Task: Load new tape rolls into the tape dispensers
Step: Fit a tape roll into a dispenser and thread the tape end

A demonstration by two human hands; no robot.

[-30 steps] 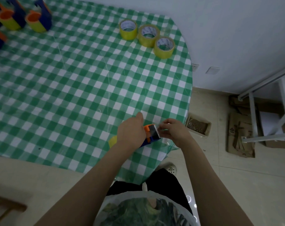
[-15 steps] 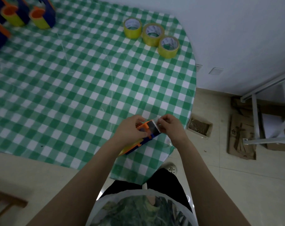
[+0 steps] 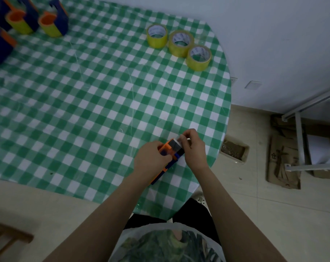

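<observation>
A blue and orange tape dispenser (image 3: 170,154) lies near the front right edge of the green checked table (image 3: 85,110). My left hand (image 3: 151,159) grips its body from the left. My right hand (image 3: 193,146) pinches the clear tape end (image 3: 179,139) at the dispenser's front. Any roll inside it is hidden by my left hand. Three yellow tape rolls (image 3: 180,43) stand in a row at the far right of the table. Several loaded dispensers (image 3: 52,20) sit at the far left corner.
To the right, on the floor, are a small tray (image 3: 234,149), flattened cardboard (image 3: 282,163) and a white metal frame (image 3: 311,133). A wooden piece (image 3: 7,238) shows at the bottom left. The wall runs close behind the table.
The dispenser has tilted so its handle points toward me. My left hand shifted its grip on the body, and my right hand has stayed pinched at the tape end.
</observation>
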